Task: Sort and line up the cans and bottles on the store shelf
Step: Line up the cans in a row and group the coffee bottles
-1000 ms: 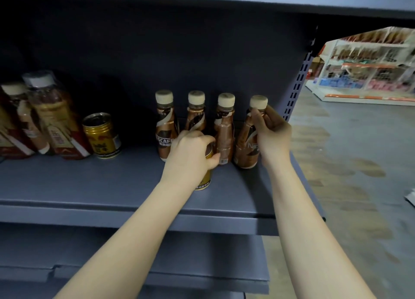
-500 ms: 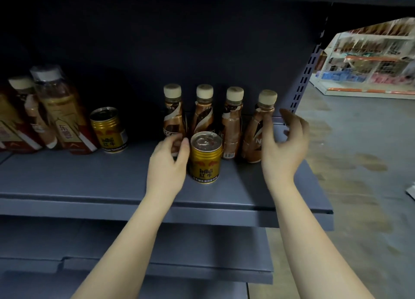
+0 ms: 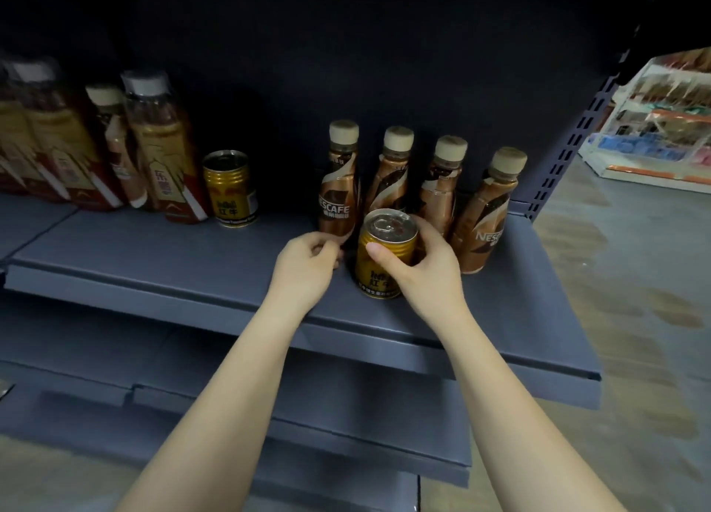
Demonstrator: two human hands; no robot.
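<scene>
Just in front of the four coffee bottles (image 3: 390, 176), upright on the shelf (image 3: 154, 257), stands the gold can (image 3: 371, 273); the right hand (image 3: 427, 269) wraps it from the right, thumb across its near face; the left hand (image 3: 304, 267) hangs loosely curled just to its left, holding nothing; the second gold can (image 3: 229, 188) stands well apart to the left, so lining them up probably means carrying this one leftward.

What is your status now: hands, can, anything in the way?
Right hand grips gold can, upright at shelf front. Left hand curled by leftmost coffee bottle, contact unclear. Bottle row close behind can.
</scene>
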